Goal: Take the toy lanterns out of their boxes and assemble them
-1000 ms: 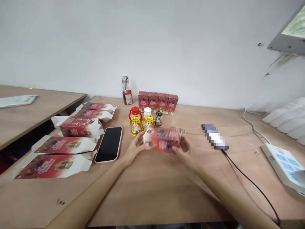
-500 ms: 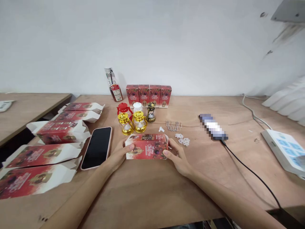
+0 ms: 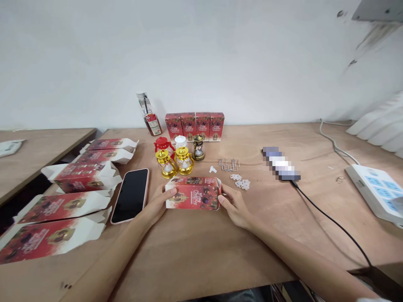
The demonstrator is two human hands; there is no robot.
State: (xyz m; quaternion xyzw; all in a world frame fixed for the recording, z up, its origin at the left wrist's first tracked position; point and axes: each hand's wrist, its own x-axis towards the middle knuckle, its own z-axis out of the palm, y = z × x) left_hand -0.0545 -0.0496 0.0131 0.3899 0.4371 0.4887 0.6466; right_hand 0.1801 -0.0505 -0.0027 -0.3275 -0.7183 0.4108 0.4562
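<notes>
A small red printed carton [image 3: 192, 193] lies on its side on the wooden table [image 3: 201, 251]. My left hand [image 3: 157, 204] grips its left end, thumb on the front face. My right hand [image 3: 233, 204] holds its right end, fingers at the open white flap. Just behind the carton stand several toy lanterns: two gold [image 3: 175, 162], one red [image 3: 162, 145], one white [image 3: 180, 141] and one dark [image 3: 198, 147].
A black phone [image 3: 131, 194] lies left of the carton. Several flattened red cartons [image 3: 66, 205] line the left side. A row of upright red boxes [image 3: 195, 125] and a small bottle [image 3: 149, 115] stand by the wall. Metal clips [image 3: 229, 164], white tabs [image 3: 240, 183], a cabled device [image 3: 281, 164] and a power strip [image 3: 376, 191] lie right.
The carton has come down from just above the table and now rests on it, turned with its printed face toward me. Both hands stay at its ends.
</notes>
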